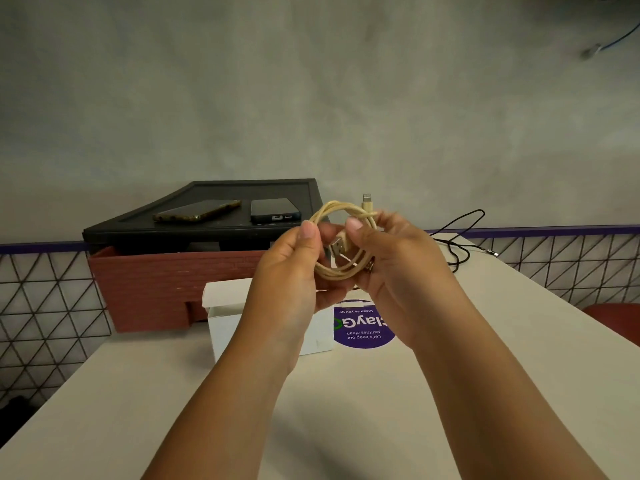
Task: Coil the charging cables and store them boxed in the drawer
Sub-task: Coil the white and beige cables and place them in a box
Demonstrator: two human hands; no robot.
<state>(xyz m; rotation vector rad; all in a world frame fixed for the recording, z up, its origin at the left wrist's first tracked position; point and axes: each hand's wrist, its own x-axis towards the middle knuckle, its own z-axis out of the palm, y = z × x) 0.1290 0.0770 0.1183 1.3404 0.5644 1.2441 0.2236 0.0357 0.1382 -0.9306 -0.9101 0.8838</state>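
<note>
Beige cable, coiled in a few loops, is held up over the table between both hands, forearms reaching in from below. Left hand grips the coil's left side, thumb up. Right hand curls round the right side and pinches the strand near the small connector, which pokes above the fingers. USB plug sits mid-coil.

White box stands open under the hands, flap up; contents hidden by the left wrist. Brick-red drawer juts from the black unit; inside not visible.

Count: two cables, the second a black cable loose on the table at far right. Two phones on the unit: gold-edged phone and dark phone. One box.
</note>
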